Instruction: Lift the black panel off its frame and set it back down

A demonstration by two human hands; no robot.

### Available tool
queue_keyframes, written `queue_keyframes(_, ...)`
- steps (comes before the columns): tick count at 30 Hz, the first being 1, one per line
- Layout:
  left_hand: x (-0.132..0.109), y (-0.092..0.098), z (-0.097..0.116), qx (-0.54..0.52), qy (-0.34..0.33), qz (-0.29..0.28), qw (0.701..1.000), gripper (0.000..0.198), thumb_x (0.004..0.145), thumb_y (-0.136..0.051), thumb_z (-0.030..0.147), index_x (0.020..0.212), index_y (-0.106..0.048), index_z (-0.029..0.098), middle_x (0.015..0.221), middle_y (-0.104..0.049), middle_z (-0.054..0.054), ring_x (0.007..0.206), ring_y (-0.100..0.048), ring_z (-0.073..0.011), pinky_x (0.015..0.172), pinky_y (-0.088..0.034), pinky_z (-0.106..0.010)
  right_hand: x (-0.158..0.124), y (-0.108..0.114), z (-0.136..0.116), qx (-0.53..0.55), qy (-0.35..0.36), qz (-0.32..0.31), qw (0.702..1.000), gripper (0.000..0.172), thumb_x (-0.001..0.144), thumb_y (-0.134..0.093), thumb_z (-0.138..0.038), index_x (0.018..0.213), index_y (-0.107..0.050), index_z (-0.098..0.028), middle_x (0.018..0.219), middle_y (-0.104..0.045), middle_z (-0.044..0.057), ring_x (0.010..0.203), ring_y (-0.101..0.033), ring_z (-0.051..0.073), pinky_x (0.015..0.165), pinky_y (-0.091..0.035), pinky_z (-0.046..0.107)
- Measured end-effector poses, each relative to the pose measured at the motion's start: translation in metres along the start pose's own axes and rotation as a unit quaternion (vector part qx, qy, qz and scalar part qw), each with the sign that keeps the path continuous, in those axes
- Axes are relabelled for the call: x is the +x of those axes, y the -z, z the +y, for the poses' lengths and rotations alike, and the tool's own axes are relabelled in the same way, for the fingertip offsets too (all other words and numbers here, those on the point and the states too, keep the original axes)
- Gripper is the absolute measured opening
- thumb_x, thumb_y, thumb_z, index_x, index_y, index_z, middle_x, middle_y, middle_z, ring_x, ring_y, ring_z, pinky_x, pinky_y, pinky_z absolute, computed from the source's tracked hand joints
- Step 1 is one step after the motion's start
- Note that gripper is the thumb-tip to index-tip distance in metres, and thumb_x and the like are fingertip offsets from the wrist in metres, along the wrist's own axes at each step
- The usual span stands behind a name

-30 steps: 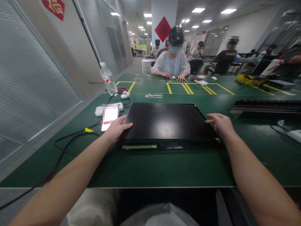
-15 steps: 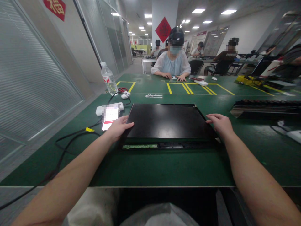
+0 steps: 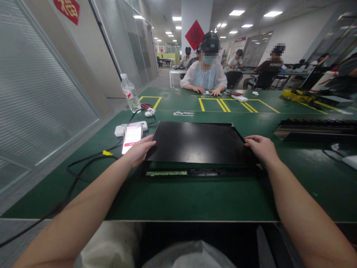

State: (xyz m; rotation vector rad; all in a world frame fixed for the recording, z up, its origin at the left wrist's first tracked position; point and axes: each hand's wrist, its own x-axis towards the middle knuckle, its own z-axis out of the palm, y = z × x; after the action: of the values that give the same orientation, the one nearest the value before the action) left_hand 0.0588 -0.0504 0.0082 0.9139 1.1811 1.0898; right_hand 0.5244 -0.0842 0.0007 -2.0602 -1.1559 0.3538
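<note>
I count one panel (image 3: 198, 143), one bottle (image 3: 129, 95), seemingly one circuit board (image 3: 167, 173).

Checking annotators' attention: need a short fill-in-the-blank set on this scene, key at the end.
1. The left hand is at the black panel's ____ edge.
2. The lit phone is nearer the left hand than the ____ hand.
3. The circuit strip on the panel's near side is coloured ____.
4. The tape lines on the far part of the tabletop are coloured ____.

Missing words: left; right; green; yellow.
</note>
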Motion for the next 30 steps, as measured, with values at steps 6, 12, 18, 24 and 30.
queue_keyframes(6, -0.0017, -0.0003, 0.0016, -0.006, -0.009, -0.023, 1.0, 0.056, 0.071, -0.076, 0.008, 0.124, -0.079, 0.023, 0.11, -0.084, -0.008, 0.105, -0.079, -0.032, 0.08, -0.065, -0.038, 0.0025, -0.0012, 0.0037, -0.025, 0.027, 0.012, 0.999, 0.021, 0.075, -0.07, -0.035, 0.09, -0.081, -0.027, 0.076, -0.076, 0.006, 0.075, -0.067, 0.026, 0.063, -0.049, 0.034)
queue_keyframes(12, -0.0036, -0.0005, 0.0006, -0.028, -0.003, -0.034, 0.999, 0.055, 0.074, -0.074, 0.003, 0.127, -0.076, 0.017, 0.105, -0.085, -0.009, 0.097, -0.081, -0.0275, 0.07, -0.063, -0.031, 0.0051, -0.0033, 0.0071, -0.044, 0.042, 0.015, 0.998, 0.025, 0.077, -0.068, -0.039, 0.093, -0.083, -0.026, 0.076, -0.077, 0.006, 0.082, -0.071, 0.028, 0.072, -0.052, 0.038)
queue_keyframes(18, -0.0017, 0.0007, -0.0002, -0.035, 0.011, -0.028, 0.999, 0.061, 0.077, -0.071, -0.002, 0.137, -0.067, 0.009, 0.104, -0.085, -0.013, 0.09, -0.081, -0.0244, 0.07, -0.063, -0.028, 0.0066, -0.0038, 0.0056, -0.074, 0.041, 0.009, 0.996, 0.03, 0.078, -0.064, -0.039, 0.097, -0.084, -0.025, 0.082, -0.078, 0.007, 0.091, -0.073, 0.031, 0.083, -0.053, 0.042)
queue_keyframes(24, -0.0058, -0.0044, 0.0035, -0.035, 0.013, -0.023, 0.999, 0.052, 0.08, -0.068, -0.003, 0.13, -0.071, 0.008, 0.103, -0.085, -0.014, 0.087, -0.082, -0.0248, 0.062, -0.062, -0.027, 0.0064, -0.0032, 0.0058, -0.086, 0.043, 0.011, 0.995, 0.031, 0.078, -0.063, -0.04, 0.095, -0.084, -0.026, 0.082, -0.079, 0.008, 0.088, -0.072, 0.031, 0.081, -0.053, 0.041)
queue_keyframes(30, -0.0093, -0.0087, 0.006, -0.036, 0.017, -0.005, 0.999, 0.046, 0.081, -0.065, -0.002, 0.125, -0.075, 0.009, 0.101, -0.085, -0.013, 0.085, -0.082, -0.0241, 0.061, -0.062, -0.026, 0.0074, -0.0028, 0.007, -0.083, 0.044, 0.005, 0.996, 0.031, 0.077, -0.062, -0.04, 0.093, -0.084, -0.025, 0.079, -0.078, 0.007, 0.086, -0.072, 0.03, 0.078, -0.053, 0.04)
